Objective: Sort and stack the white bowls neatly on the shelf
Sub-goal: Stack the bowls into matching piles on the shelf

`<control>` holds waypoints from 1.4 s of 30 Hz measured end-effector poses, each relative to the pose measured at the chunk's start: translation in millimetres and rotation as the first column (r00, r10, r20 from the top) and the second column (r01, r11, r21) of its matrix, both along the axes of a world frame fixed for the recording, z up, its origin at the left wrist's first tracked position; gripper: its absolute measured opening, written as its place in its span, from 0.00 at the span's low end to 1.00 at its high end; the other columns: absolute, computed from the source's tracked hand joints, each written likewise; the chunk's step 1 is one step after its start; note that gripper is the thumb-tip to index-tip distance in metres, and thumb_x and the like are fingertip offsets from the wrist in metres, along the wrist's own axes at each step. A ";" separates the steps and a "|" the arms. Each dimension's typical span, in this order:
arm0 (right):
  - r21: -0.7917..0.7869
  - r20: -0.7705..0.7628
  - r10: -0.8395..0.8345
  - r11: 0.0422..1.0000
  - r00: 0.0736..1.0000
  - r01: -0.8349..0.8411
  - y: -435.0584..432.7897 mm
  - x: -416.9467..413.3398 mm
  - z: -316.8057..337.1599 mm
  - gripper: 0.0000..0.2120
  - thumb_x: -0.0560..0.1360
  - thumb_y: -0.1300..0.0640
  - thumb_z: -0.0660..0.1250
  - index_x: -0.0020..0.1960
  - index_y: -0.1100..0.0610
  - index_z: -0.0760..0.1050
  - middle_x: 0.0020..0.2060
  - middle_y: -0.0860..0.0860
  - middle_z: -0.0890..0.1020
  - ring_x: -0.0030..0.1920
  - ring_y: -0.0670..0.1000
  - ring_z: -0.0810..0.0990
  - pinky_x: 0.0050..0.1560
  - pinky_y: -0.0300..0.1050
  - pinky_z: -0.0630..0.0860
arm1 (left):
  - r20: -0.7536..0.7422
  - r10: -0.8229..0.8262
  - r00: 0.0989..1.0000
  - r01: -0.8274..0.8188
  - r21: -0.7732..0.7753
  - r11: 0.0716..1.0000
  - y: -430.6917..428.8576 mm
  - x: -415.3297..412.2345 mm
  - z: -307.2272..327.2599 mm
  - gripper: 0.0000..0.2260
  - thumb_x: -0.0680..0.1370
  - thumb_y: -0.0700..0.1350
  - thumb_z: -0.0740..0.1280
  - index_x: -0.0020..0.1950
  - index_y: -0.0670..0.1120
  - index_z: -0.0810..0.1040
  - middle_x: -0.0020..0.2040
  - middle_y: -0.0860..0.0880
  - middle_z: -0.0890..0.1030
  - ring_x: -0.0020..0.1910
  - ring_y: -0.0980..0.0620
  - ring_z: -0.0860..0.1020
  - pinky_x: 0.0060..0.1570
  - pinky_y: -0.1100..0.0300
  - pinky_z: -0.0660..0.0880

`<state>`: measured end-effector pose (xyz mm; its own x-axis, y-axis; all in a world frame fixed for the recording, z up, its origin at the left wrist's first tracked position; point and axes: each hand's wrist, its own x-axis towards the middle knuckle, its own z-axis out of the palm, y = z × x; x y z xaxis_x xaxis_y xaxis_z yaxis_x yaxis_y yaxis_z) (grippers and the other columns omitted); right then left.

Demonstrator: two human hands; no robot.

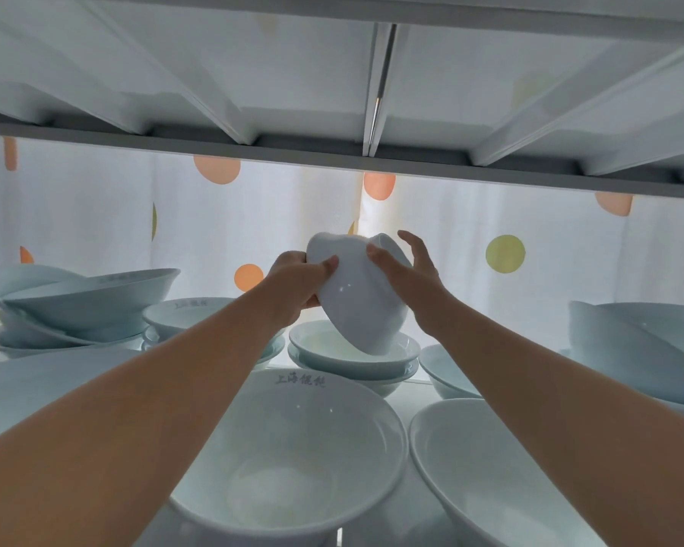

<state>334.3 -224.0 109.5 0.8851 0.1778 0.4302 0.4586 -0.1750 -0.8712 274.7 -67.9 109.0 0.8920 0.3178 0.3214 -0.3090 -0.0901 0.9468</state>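
Shows a tilted white bowl (356, 298) gripped by the left hand (297, 284) and clasped by the right hand (409, 272), its lower edge inside a small stack (312, 363) on the shelf (410, 390); suggests sorting partway done, with a leaning pile (76, 302) at left and tilted bowls (628, 349) at right yet to be straightened.

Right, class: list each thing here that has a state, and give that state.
held bowl: tilted, gripped by both hands.
left hand: grips the bowl's rim.
right hand: holds the bowl's other side.
centre stack: upright, nested, under the held bowl.
left stack: untidy, top bowls leaning.
printed bowl: upright, empty.
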 end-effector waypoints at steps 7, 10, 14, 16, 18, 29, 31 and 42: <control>-0.203 -0.070 0.175 0.961 0.982 -0.185 -21.5 -2.4 0.8 0.46 0.71 0.41 0.69 0.74 0.39 0.38 0.66 0.46 0.67 0.59 0.53 0.70 0.56 0.49 0.67 | 0.174 0.279 0.944 -0.323 0.329 0.887 -2.7 -0.8 3.2 0.08 0.74 0.44 0.68 0.53 0.47 0.77 0.48 0.46 0.80 0.47 0.44 0.79 0.46 0.55 0.75; -0.440 0.138 -0.016 0.895 0.990 0.075 -25.4 -7.7 -0.3 0.48 0.69 0.39 0.69 0.74 0.39 0.37 0.67 0.57 0.68 0.56 0.58 0.72 0.57 0.50 0.68 | 0.281 0.305 0.910 -0.412 0.525 0.745 -8.2 -3.2 -1.2 0.05 0.74 0.42 0.67 0.50 0.47 0.76 0.42 0.48 0.79 0.43 0.43 0.76 0.41 0.57 0.70; -0.544 0.634 -0.035 0.690 0.772 0.478 -33.9 -10.4 1.5 0.45 0.70 0.47 0.72 0.75 0.42 0.45 0.73 0.58 0.55 0.69 0.62 0.63 0.62 0.58 0.68 | 0.409 0.263 0.873 -0.487 0.732 0.477 -16.5 -7.4 -9.2 0.05 0.74 0.39 0.63 0.50 0.46 0.75 0.43 0.47 0.80 0.41 0.43 0.74 0.39 0.59 0.64; -0.543 0.739 0.050 0.636 0.672 0.549 -38.3 -9.3 2.1 0.33 0.72 0.52 0.69 0.73 0.50 0.59 0.70 0.56 0.64 0.68 0.59 0.65 0.61 0.55 0.71 | 0.418 0.200 0.886 -0.463 0.798 0.386 -18.0 -8.7 -13.3 0.09 0.74 0.37 0.61 0.52 0.46 0.75 0.45 0.49 0.82 0.43 0.43 0.76 0.40 0.59 0.66; -0.543 0.786 0.095 0.578 0.610 0.609 -41.9 -5.4 2.0 0.17 0.74 0.56 0.66 0.62 0.57 0.70 0.59 0.56 0.74 0.61 0.58 0.71 0.55 0.51 0.72 | 0.410 0.142 0.901 -0.434 0.849 0.301 -17.6 -8.0 -18.1 0.11 0.75 0.36 0.60 0.54 0.46 0.74 0.47 0.50 0.84 0.45 0.42 0.78 0.41 0.59 0.68; -0.787 0.613 0.304 0.312 0.729 0.532 -48.8 1.3 -9.3 0.06 0.77 0.60 0.61 0.42 0.56 0.67 0.45 0.57 0.77 0.44 0.57 0.75 0.42 0.47 0.70 | 0.287 0.001 0.958 -0.286 0.957 -0.048 -12.7 4.7 -31.3 0.15 0.73 0.33 0.57 0.54 0.48 0.73 0.49 0.52 0.83 0.44 0.45 0.79 0.45 0.56 0.75; -0.801 0.598 0.323 0.272 0.734 0.533 -47.9 1.7 -10.8 0.07 0.78 0.60 0.60 0.42 0.56 0.65 0.46 0.57 0.77 0.41 0.56 0.72 0.41 0.45 0.67 | 0.278 -0.007 0.961 -0.278 0.958 -0.075 -10.8 5.6 -32.1 0.15 0.72 0.32 0.57 0.51 0.50 0.72 0.48 0.54 0.83 0.40 0.46 0.77 0.44 0.54 0.76; -0.819 0.554 0.400 0.106 0.730 0.563 -41.5 0.2 -28.8 0.05 0.79 0.59 0.59 0.50 0.59 0.72 0.47 0.55 0.78 0.51 0.57 0.78 0.47 0.48 0.74 | 0.117 -0.003 0.993 -0.115 0.973 -0.198 -8.5 4.0 -44.7 0.05 0.77 0.39 0.60 0.46 0.49 0.67 0.49 0.47 0.83 0.43 0.43 0.78 0.41 0.55 0.73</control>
